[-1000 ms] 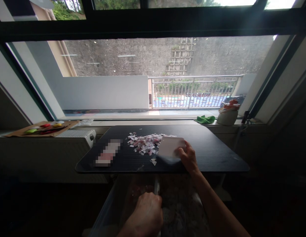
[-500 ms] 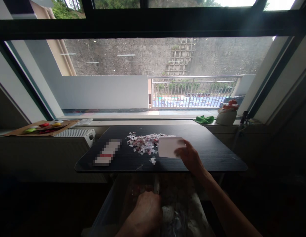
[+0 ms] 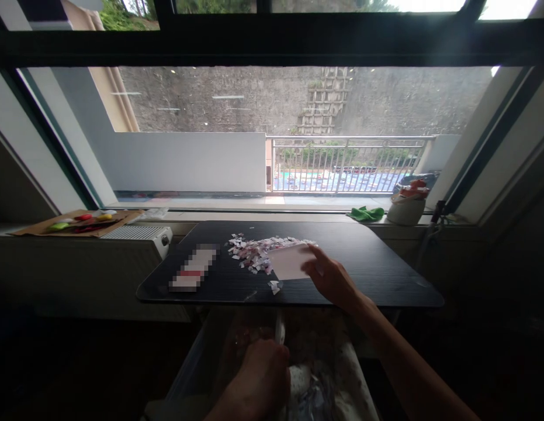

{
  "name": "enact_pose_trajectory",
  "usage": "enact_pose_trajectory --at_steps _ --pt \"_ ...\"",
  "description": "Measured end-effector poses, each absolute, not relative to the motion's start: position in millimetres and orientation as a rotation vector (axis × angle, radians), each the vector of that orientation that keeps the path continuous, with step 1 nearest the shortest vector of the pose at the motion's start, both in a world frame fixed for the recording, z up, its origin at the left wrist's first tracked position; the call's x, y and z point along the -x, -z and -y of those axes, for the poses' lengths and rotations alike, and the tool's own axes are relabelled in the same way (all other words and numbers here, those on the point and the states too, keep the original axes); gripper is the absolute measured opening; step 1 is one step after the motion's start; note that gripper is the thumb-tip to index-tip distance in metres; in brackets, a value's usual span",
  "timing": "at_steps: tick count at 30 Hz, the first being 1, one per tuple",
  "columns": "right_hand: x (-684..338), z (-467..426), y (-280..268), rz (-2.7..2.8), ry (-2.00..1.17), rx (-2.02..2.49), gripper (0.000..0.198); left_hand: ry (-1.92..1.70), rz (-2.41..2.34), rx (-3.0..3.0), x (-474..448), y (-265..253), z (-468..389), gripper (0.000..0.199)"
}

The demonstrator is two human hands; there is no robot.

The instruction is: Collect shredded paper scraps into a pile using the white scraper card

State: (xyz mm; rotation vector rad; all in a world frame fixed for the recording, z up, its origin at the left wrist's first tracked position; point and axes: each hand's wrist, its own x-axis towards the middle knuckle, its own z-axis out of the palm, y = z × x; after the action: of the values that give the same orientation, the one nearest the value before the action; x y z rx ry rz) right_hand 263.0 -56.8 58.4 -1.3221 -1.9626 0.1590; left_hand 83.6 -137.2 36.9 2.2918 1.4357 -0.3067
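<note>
— Your right hand (image 3: pixel 333 278) pinches the pale card (image 3: pixel 287 263) at its right side, over the dark table (image 3: pixel 363 275), by the heap's near right part.
— Your left hand (image 3: pixel 265 362) is clenched below the table's near edge, seemingly around a pale strip (image 3: pixel 280 328); what that belongs to is unclear.
— Set the card's lower edge flush, or bits of the heap (image 3: pixel 256 250) could slip under.
— And mind the loose scraps (image 3: pixel 275 286) nearer you: 1 slow stroke should scatter less than 2 quick flicks.
</note>
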Motion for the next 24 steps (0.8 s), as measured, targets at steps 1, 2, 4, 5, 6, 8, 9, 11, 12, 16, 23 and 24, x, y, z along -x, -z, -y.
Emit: enact_pose_trajectory --at_steps 1,2,4,5,6,8,9,11,12,16,23,24 --pt "-262.1 56.4 -57.0 1.97 -0.174 1.311 0.043 0.316 -1.435 -2.282 -83.5 -37.8 137.3 0.035" --pt "-262.0 56.5 -56.0 1.971 -0.183 1.31 0.043 0.318 -1.437 -2.276 -83.3 -38.0 137.3 0.035" --pt "-264.0 58.6 -56.0 1.96 -0.182 1.336 0.042 0.283 -1.441 -2.286 -82.4 -36.2 137.1 0.034" --pt "-265.9 60.4 -56.9 1.951 -0.176 1.356 0.042 0.259 -1.441 -2.297 -81.9 -34.7 136.9 0.034" --pt "-268.2 62.3 -57.8 1.945 -0.177 1.37 0.042 0.249 -1.439 -2.304 -81.5 -33.2 136.7 0.034" --pt "-272.8 64.6 -58.5 1.923 -0.204 1.375 0.041 0.256 -1.441 -2.315 -81.3 -31.2 136.3 0.034" --pt "-274.6 64.5 -57.5 1.9 -0.233 1.364 0.04 0.275 -1.438 -2.317 -81.4 -31.1 136.0 0.035" --pt "-276.8 61.7 -52.0 1.824 -0.311 1.329 0.037 0.313 -1.432 -2.317 -81.8 -32.6 135.6 0.035" --pt "-277.2 59.6 -47.9 1.778 -0.354 1.315 0.036 0.331 -1.43 -2.311 -81.9 -33.8 135.4 0.035" --pt "-275.6 55.6 -31.7 1.636 -0.504 1.327 0.037 0.346 -1.441 -2.306 -82.1 -37.0 135.6 0.035" --pt "-278.6 61.1 -25.4 1.518 -0.582 1.349 0.04 0.298 -1.418 -2.364 -86.7 -34.5 138.7 0.035" --pt "-279.8 60.6 -24.0 1.499 -0.565 1.366 0.041 0.292 -1.417 -2.364 -87.4 -35.0 139.2 0.035"
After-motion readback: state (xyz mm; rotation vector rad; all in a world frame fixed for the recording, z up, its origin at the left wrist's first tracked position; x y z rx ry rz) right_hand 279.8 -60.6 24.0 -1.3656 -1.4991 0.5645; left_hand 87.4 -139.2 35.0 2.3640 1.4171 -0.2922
